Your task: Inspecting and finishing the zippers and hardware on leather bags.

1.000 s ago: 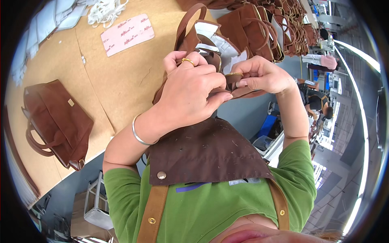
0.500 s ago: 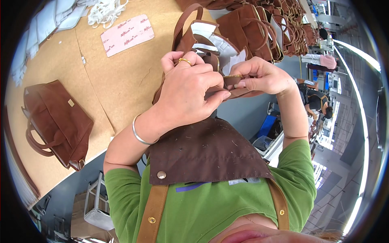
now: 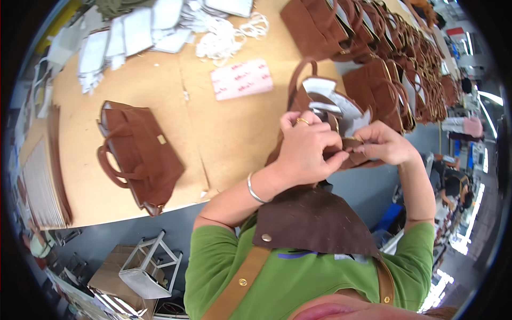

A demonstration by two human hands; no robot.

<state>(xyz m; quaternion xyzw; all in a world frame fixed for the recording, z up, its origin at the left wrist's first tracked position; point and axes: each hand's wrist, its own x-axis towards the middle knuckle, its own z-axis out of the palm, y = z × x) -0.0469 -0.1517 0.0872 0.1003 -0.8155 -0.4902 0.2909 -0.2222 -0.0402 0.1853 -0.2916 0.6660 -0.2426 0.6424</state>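
Note:
In front of me at the table's edge stands a brown handbag (image 3: 300,100) with its mouth open, white sheets (image 3: 320,85) showing inside and one handle upright at its far side. My left hand (image 3: 312,148) is closed at the near rim, fingers bent and thumb pressing toward the index finger; what lies between them is partly hidden. Pinched between thumb and fingers of my right hand (image 3: 386,143) is the end of a brown zipper (image 3: 351,142) with gold teeth. Both hands are close together over the bag's opening.
A finished-looking brown handbag (image 3: 141,154) lies on the table (image 3: 234,128) at left. Beyond are a pink-and-white printed card (image 3: 241,80), white cords (image 3: 220,45) and white panels (image 3: 137,32). Rows of brown bags (image 3: 376,88) crowd the right. A stool (image 3: 152,269) stands below the table.
The view has swung left, so everything sits farther right and lower, with more of the table's left side showing. Both hands keep nearly the same hold on the bag and zipper.

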